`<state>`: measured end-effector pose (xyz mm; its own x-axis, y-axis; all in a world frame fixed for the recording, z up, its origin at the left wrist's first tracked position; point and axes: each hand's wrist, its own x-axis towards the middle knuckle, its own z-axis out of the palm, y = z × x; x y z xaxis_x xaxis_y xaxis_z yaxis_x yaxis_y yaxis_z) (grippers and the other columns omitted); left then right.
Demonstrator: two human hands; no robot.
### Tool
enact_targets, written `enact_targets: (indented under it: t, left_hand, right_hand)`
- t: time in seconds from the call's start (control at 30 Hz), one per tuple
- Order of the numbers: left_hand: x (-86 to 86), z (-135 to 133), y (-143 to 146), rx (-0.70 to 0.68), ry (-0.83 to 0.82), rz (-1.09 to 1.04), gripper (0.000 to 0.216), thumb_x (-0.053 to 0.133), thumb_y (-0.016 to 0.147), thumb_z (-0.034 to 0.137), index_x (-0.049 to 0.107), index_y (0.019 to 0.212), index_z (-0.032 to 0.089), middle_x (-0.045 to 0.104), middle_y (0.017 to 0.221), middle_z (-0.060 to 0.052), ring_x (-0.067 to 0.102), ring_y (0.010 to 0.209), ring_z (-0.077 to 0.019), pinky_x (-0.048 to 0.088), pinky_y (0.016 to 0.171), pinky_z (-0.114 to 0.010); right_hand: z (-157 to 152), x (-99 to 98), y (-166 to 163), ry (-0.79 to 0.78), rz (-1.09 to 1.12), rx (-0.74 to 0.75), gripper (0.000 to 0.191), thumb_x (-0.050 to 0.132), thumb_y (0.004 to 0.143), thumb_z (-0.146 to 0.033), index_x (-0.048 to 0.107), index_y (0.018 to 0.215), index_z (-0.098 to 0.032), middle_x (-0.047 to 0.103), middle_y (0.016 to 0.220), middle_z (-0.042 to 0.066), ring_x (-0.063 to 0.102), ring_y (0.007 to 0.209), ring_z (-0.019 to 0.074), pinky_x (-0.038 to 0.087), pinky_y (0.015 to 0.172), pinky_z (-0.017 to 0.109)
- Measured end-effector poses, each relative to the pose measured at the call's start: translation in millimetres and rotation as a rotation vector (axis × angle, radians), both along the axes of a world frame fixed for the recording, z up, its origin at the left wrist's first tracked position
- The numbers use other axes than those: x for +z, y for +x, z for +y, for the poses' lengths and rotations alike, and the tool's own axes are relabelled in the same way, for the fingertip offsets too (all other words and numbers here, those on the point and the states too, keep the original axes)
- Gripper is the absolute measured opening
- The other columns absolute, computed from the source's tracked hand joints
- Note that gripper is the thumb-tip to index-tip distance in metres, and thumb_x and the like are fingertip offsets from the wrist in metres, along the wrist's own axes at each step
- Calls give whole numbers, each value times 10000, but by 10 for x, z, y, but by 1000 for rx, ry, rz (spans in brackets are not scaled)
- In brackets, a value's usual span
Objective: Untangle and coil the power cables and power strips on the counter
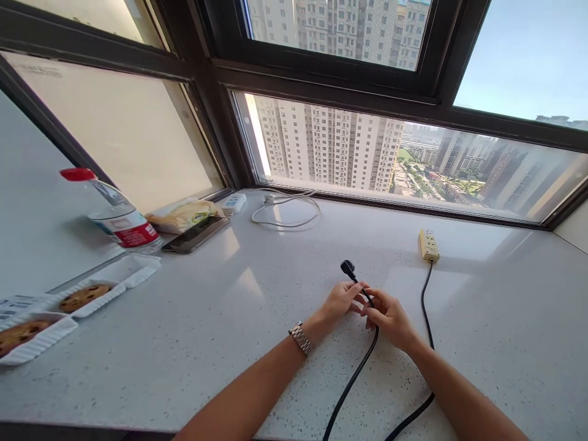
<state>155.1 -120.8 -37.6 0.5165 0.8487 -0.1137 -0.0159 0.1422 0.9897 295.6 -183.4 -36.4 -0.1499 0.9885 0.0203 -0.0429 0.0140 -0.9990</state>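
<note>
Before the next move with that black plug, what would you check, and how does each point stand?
1. Grip: left hand and right hand both pinch the black cable just behind the black plug: ok.
2. Plug free: it sits in no socket: ok.
3. Plug pins: too small to see: cannot tell.
4. Yellow power strip: nothing visibly plugged into it: ok.
5. The strip's cable and the held cable both leave the bottom edge; whether they join: cannot tell.
6. White cable and phone: well to the left, apart from the black cable: ok.
</note>
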Motion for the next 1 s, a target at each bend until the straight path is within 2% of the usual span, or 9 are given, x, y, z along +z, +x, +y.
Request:
enact_targets:
  t: [0.2,0.3,0.47,0.53,0.6,0.7,0.77,0.9,1.0]
  left_hand:
    - [34,112,-65,371,25,-406,366,653,733,507,561,741,153,622,744,-43,615,731,-153,527,747,-319]
    - [79,327,-250,577,-6,-553,307,671,734,440,518,766,176,534,637,32,579,600,-109,534,691,-311]
    - [149,689,-698,901,129,-532,209,584,810,369,488,760,190,292,499,100,308,390,-54,281,395,-173]
    - [155,770,-848,1039,271,-419,187,546,829,361,510,776,185,248,485,105,233,380,-59,211,385,-186]
    - [148,817,-969,1180,430,-233,187,512,841,346,553,797,169,258,476,97,226,392,-71,203,402,-205]
    - [118,851,-1101,1313,632,87,243,465,848,308,632,842,132,338,481,64,292,434,-92,234,450,-222]
    - [93,869,-1156,1339,697,220,291,446,848,299,666,881,113,412,510,36,353,472,-106,271,487,-224]
    - [52,920,-1225,1392,663,302,343,436,837,298,698,921,94,529,573,-18,443,532,-137,327,523,-231]
    - [36,961,-1257,1422,640,325,349,443,831,297,710,918,89,539,565,-28,441,529,-144,320,514,-236]
  right_hand:
    - [-222,45,-139,-383,532,392,431,647,745,-393,543,1105,-182,679,860,44,680,742,189,496,804,395]
    - [-341,43,-164,-485,529,693,556,686,717,-430,549,1183,-160,670,769,30,685,733,218,484,832,457]
    - [-394,100,-125,-588,224,1085,647,825,590,-406,617,1160,-181,632,926,49,630,694,139,521,610,254]
    - [-377,134,-78,-506,19,1068,631,796,612,-469,619,1161,-212,619,940,39,592,647,109,480,530,203]
    - [-355,158,-26,-305,-255,901,586,784,621,-482,636,1121,-217,616,869,17,538,597,89,423,492,183]
    - [-326,182,46,64,-711,602,457,833,562,-359,683,960,-192,588,758,-10,479,610,96,373,537,205]
    - [-314,209,97,218,-919,551,331,818,552,-268,691,845,-184,586,749,-8,465,627,105,356,570,222]
    - [-283,289,276,211,-979,574,38,674,697,-208,667,714,-175,611,723,1,479,593,96,337,554,211]
    - [-206,332,515,55,-999,388,174,564,833,-286,655,736,-174,623,685,17,506,577,109,327,524,212]
